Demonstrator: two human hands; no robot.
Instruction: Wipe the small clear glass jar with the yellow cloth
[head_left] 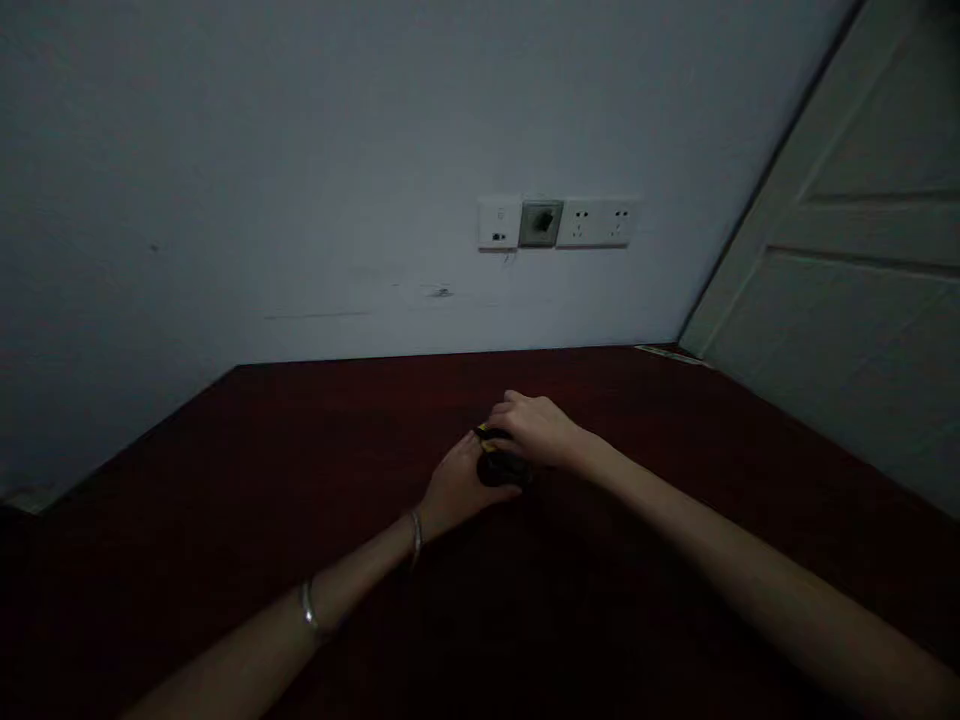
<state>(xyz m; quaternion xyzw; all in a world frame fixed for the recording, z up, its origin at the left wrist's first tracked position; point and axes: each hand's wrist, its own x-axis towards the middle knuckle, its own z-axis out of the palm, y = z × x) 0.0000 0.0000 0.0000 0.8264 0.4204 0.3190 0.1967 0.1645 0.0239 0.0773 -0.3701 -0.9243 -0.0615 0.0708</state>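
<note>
A small black object with yellow markings (501,468) sits low over the dark red wooden desk (315,450), near the middle of the view. It may be a tape measure, but the light is too dim to tell. My left hand (457,490), with thin metal bangles at the wrist, grips it from the lower left. My right hand (534,428) closes over it from above and to the right. Much of the object is hidden by my fingers.
A white wall panel of power sockets and a switch (556,223) is mounted on the wall behind the desk. A pale panelled door (847,220) stands at the right. A thin pale strip (670,353) lies at the desk's far right corner.
</note>
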